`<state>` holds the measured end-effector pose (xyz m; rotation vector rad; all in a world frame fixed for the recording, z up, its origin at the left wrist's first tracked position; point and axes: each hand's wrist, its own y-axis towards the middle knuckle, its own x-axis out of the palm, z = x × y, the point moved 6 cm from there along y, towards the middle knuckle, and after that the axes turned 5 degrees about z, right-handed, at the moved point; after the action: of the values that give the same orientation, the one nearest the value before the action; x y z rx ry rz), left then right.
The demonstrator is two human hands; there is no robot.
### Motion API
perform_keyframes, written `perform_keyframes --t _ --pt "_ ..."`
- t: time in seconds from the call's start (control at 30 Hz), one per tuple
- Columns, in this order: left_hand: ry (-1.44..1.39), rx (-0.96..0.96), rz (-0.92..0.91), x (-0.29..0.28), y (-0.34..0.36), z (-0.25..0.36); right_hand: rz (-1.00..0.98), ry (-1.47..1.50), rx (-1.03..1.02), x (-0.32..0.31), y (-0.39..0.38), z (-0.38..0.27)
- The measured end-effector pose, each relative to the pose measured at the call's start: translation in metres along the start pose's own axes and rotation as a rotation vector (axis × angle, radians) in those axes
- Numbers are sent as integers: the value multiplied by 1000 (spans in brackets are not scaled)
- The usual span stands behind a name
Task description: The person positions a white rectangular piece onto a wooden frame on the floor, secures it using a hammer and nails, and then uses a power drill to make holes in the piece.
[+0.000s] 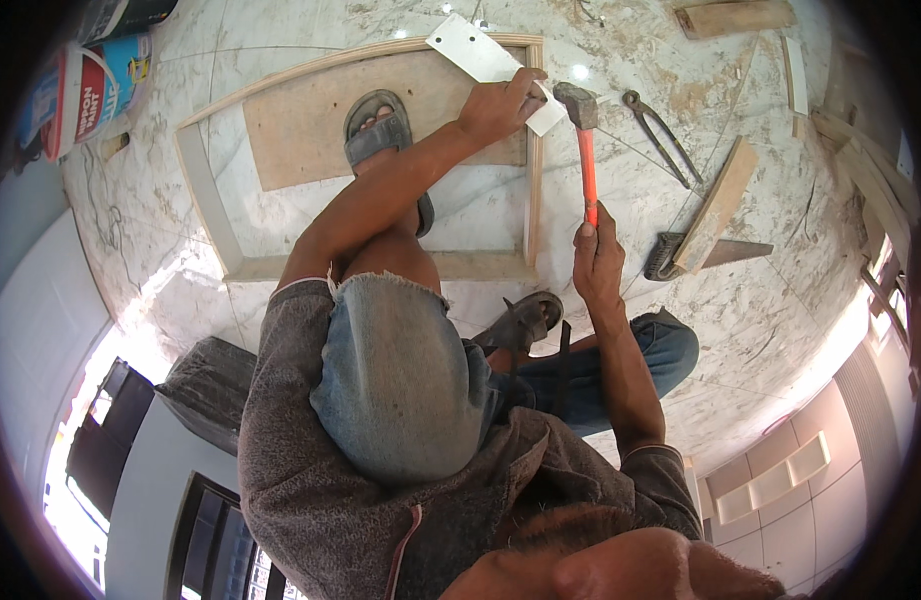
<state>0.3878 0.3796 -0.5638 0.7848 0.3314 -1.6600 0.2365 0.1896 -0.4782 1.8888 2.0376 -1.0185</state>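
A hammer point(589, 170) with an orange handle and a dark metal head is in my right hand point(598, 260), its fingers wrapped round the lower handle. The head is beside the end of a white strip point(473, 52) with dark holes in it. That strip lies at a slant across the far right corner of a wooden frame point(534, 200). My left hand point(501, 107) grips the strip near its right end, fingers closed; whether a nail is between them is too small to tell. Inside the frame, my sandalled foot stands on a brown board point(291, 140).
Pincers point(663, 140) lie right of the hammer on the marble floor. Nearer, a wood piece point(718, 205) rests across a handsaw point(736, 252). Wood scraps point(738, 18) are at the far right. Paint buckets point(93, 95) stand at the far left.
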Motion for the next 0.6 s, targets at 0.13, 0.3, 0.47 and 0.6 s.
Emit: perform_keyframes --t 0.13,0.3,0.47,0.6 --pt "21 -26 -24 2 -2 0 -97 -45 118 7 10 7" --pt "-16 -17 6 -1 -1 2 4 1 8 2 3 1" --pt "3 -62 -26 0 2 0 -98 -74 99 7 8 8" --pt "-102 -82 -18 0 -3 -3 42 19 17 -1 2 -6"
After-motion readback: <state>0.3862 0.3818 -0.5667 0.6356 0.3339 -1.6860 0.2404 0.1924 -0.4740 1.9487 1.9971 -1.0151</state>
